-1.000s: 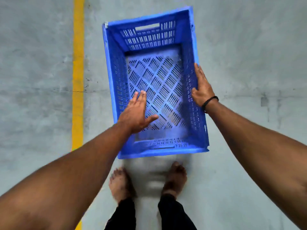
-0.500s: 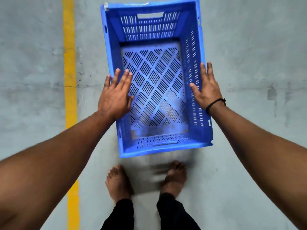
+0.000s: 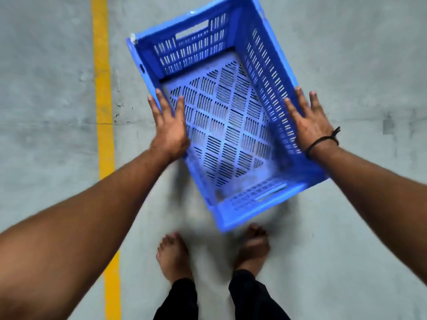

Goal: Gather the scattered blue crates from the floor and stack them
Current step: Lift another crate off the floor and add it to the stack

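One blue slotted plastic crate (image 3: 231, 125) hangs just above the grey concrete floor, open side up and turned at an angle, with a blurred shadow under it. My left hand (image 3: 169, 130) clasps its left long wall, thumb inside and fingers outside. My right hand (image 3: 309, 123), a black band on its wrist, presses the right long wall from outside with the thumb over the rim. The crate is empty. No other crate is in view.
A yellow painted line (image 3: 104, 112) runs along the floor to the left of the crate. My bare feet (image 3: 173, 257) stand right below the crate's near end. Bare concrete floor (image 3: 369, 65) lies on the right.
The crate has swung counter-clockwise, its far end going left and its near end right. My left hand came from inside the crate onto the left wall. Both hands now clasp the walls.
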### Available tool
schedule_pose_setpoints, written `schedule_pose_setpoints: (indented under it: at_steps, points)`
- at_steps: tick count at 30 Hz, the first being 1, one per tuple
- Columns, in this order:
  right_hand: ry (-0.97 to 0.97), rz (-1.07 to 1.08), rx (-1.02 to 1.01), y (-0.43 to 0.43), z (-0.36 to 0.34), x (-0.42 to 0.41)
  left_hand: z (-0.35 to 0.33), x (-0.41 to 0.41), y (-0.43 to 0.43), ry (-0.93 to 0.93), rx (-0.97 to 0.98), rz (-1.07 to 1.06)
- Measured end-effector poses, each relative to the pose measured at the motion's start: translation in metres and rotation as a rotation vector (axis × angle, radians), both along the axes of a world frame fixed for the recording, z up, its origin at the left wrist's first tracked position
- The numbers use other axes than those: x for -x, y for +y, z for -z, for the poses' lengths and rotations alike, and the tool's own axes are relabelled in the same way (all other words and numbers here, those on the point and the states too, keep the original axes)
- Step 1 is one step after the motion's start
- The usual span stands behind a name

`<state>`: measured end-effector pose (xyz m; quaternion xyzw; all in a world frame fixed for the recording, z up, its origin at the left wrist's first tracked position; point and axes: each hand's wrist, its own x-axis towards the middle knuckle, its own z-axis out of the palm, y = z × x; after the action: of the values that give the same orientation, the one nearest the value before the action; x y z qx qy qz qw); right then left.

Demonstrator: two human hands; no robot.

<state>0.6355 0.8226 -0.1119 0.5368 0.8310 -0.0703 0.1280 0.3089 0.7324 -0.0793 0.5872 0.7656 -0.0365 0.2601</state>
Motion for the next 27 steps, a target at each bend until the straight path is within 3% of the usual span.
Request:
schedule_pose_setpoints:
  at_steps: [6, 8, 12, 15, 19, 23, 27]
  points:
    - [-0.113, 0.006, 0.131, 0.051, -0.017, 0.013, 0.005, -0.064, -0.051, 0.092, 0.087, -0.042]
    - [-0.154, 0.059, 0.136, 0.044, -0.023, 0.019, 0.006, -0.056, -0.051, 0.160, -0.002, 0.053]
    - [0.007, 0.263, -0.006, -0.023, -0.037, 0.011, 0.004, -0.002, -0.041, 0.148, -0.169, 0.376]
    - [-0.001, 0.433, 0.004, -0.098, -0.032, 0.002, 0.002, 0.034, -0.038, 0.122, -0.087, 0.611]
    - [-0.122, 0.465, 0.182, -0.145, -0.004, 0.005, 0.008, 0.049, -0.033, 0.093, 0.000, 0.774]
    - [-0.005, 0.527, 0.133, -0.144, -0.001, 0.006, 0.016, 0.050, -0.035, 0.152, -0.149, 0.841]
    - [0.117, 0.414, 0.029, -0.096, -0.015, -0.013, 0.014, 0.029, -0.052, 0.153, -0.181, 0.735]
